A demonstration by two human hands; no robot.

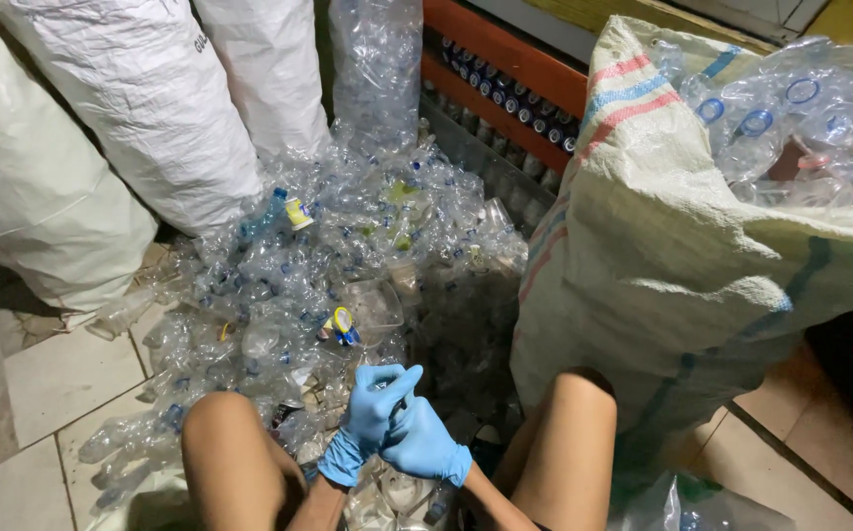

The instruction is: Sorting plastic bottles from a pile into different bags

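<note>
Left hand and right hand, both gloved, clasp together; any held item cannot be told. Clear bottle pile lies at twelve o'clock.

Glossy clear plastic bottles, coarse woven sack (matt), blue rubbery gloves.

Left hand and right hand — blue-gloved, pressed together, between bare knees
</note>
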